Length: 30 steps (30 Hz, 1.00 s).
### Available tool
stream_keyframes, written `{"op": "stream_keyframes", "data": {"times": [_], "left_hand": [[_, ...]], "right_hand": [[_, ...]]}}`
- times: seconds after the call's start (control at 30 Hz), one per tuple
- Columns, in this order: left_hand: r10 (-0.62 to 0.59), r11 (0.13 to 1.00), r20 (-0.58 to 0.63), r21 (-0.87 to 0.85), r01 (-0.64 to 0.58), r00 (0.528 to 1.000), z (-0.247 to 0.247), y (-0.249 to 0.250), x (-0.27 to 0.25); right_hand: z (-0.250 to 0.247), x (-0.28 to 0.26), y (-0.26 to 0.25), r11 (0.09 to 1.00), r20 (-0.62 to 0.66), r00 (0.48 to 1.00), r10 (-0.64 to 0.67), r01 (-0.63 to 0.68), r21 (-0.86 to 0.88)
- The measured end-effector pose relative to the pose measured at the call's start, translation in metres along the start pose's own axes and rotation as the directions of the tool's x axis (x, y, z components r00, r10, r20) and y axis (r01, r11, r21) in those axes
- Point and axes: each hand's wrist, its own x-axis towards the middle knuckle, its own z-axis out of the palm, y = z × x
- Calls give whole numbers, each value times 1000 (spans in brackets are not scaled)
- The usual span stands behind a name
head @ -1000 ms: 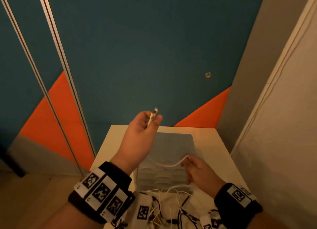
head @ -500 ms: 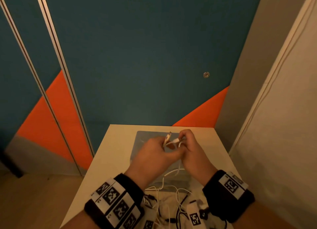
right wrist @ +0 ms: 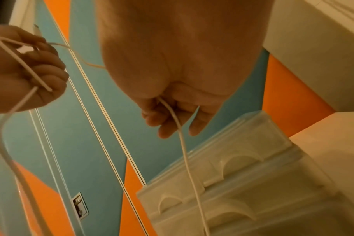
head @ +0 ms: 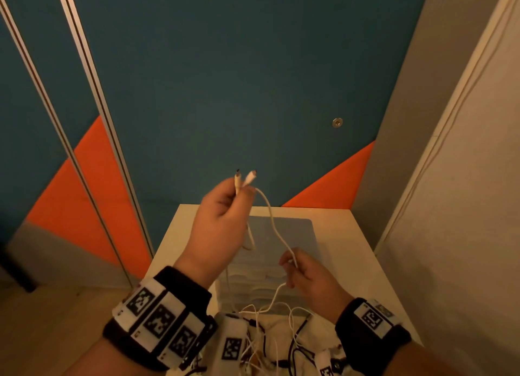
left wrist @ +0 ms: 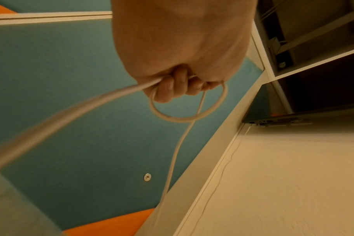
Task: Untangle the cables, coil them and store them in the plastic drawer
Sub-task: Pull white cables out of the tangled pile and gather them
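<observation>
My left hand [head: 225, 207] is raised above the table and grips a thin white cable [head: 274, 229] with both of its plug ends [head: 244, 178] sticking up past the fingers. In the left wrist view the curled fingers [left wrist: 178, 86] hold a small loop of that cable [left wrist: 184, 118]. Lower and to the right, my right hand [head: 304, 271] pinches the same cable's hanging strand [right wrist: 184, 146] between thumb and fingers. Under both hands stands the translucent plastic drawer unit [head: 292, 235], with its drawers [right wrist: 232, 183] closed. A tangle of white and dark cables [head: 275, 333] lies at the table's near edge.
The white table [head: 351, 249] stands in a corner: a teal and orange panelled wall [head: 225, 94] behind, a pale wall [head: 464, 235] to the right. A wall socket [right wrist: 79, 206] sits low on the left. The floor [head: 42, 319] is open to the table's left.
The hands, which met over the drawer unit half a second ago, have parted. My left hand rose with both plug ends; my right hand slid down along the cable toward me.
</observation>
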Motion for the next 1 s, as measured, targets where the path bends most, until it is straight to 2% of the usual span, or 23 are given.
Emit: {"op": "stream_keyframes", "data": {"times": [0.17,0.3,0.4,0.5,0.6,0.7,0.77,0.83,1.0], "left_hand": [[-2,1000,-20,-27,1,1000,0,-4,-2],[-134,980,72,155,121,988,5,-25,-8],[-262,955,154,184,233,953,14,-40,-18],[-315,943,198,176,282,928,18,-53,-25],[-295,955,302,106,276,907,16,-56,-27],[-279,956,378,201,215,883,16,-58,-28],[-275,939,367,301,166,889,19,-59,-30],[-305,920,343,347,182,889,24,-58,-30],[-290,937,274,276,213,917,24,-60,-27]], "right_hand": [[6,0,-3,996,-67,997,37,-31,90],[-1,6,-28,998,-157,987,-28,37,55],[-4,10,-50,994,-199,977,-81,95,60],[-4,10,-67,969,-175,979,-108,143,201],[-6,10,-72,941,-180,979,-92,145,306],[-7,12,-72,955,-225,965,-137,189,230],[-5,13,-75,963,-247,948,-202,239,128],[-4,12,-77,960,-236,941,-242,268,83],[-7,11,-73,967,-148,971,-187,208,145]]}}
